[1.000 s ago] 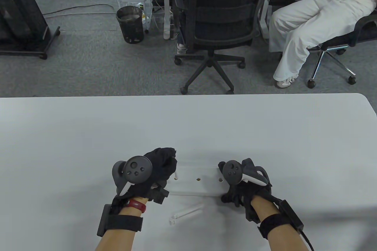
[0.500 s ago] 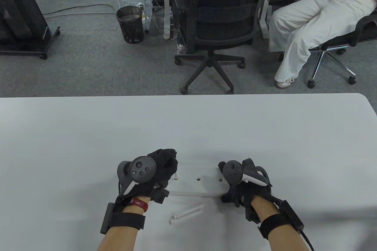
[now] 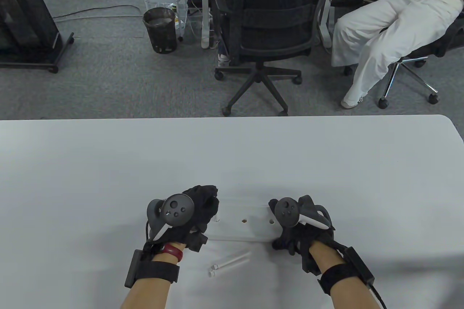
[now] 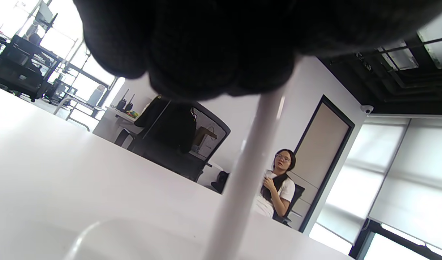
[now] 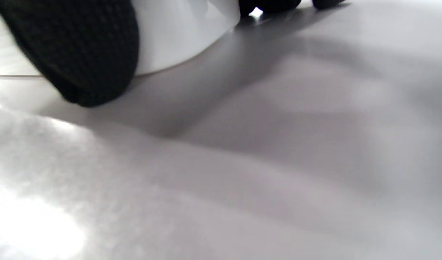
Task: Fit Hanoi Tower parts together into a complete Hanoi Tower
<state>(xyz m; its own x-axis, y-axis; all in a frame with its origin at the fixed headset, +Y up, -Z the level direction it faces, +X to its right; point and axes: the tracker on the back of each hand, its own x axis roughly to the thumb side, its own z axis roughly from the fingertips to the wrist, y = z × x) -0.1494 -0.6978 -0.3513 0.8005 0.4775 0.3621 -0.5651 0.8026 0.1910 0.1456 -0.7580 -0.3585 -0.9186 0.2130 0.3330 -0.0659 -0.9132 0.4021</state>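
Observation:
The white base plate [image 3: 239, 229] lies flat near the table's front edge, with two open holes showing in its top. My left hand [image 3: 209, 204] grips a white peg [image 3: 216, 218] that stands upright over the base's left hole; in the left wrist view the peg [image 4: 248, 173] hangs down from my fingers [image 4: 206, 47] toward the base's rim [image 4: 98, 231]. My right hand [image 3: 286, 239] holds the base's right end; in the right wrist view one finger [image 5: 80, 47] presses against the base's white edge [image 5: 177, 36]. Two loose white pegs [image 3: 230, 262] lie in front of the base.
The white table [image 3: 108, 164] ends in a far edge, with office chairs [image 3: 266, 33] and a seated person [image 3: 384, 23] beyond it. No discs show in any view.
My left hand has shifted slightly right and lower with the peg, so less of the peg shows at the left hole. My right hand and the base have stayed still.

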